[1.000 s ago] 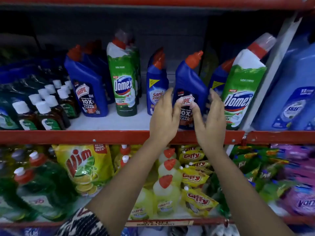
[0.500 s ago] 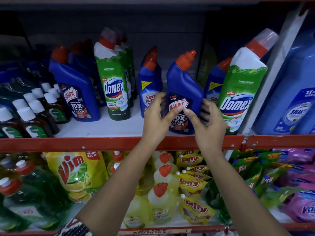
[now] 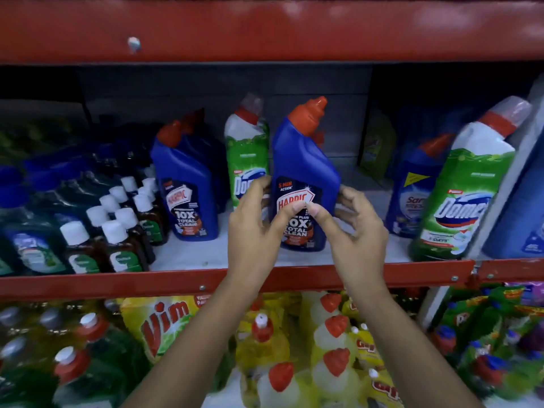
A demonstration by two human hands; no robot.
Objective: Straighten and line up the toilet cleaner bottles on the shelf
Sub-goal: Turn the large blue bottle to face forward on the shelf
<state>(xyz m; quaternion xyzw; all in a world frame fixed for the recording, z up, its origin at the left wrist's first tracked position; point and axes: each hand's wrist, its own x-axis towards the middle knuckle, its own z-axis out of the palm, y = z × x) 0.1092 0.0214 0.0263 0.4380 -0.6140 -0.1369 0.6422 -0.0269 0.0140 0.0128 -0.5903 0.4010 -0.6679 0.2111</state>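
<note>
At the far left of the shelf (image 3: 188,256) stood small dark bottles with white caps (image 3: 117,231), and just beside them a blue bottle of toilet cleaner (image 3: 188,198), upright with its label turned slightly left. A green and white bottle (image 3: 245,160) stood next, partly hidden behind the left hand (image 3: 253,231). That hand was cupped on the left side of the middle blue bottle (image 3: 303,172), thumb pressed on the front label, fingers (image 3: 259,187) curled around the edge. The right hand (image 3: 353,228) mirrored it, thumb on the label and fingers wrapped to the right side, so both hands gripped the one bottle. It stood upright near the front of the shelf, label forward, apart from its neighbours.

Well to the right stood another blue bottle (image 3: 412,189) and, touching it, a large green and white bottle (image 3: 468,195) leaning against the shelf's side post.

The held bottle looked like stiff, smooth plastic, probably fairly heavy if full, and top-heavy under its angled neck. Holding low on the flat sides seemed sound; the glossy label could slip under the thumbs.
</note>
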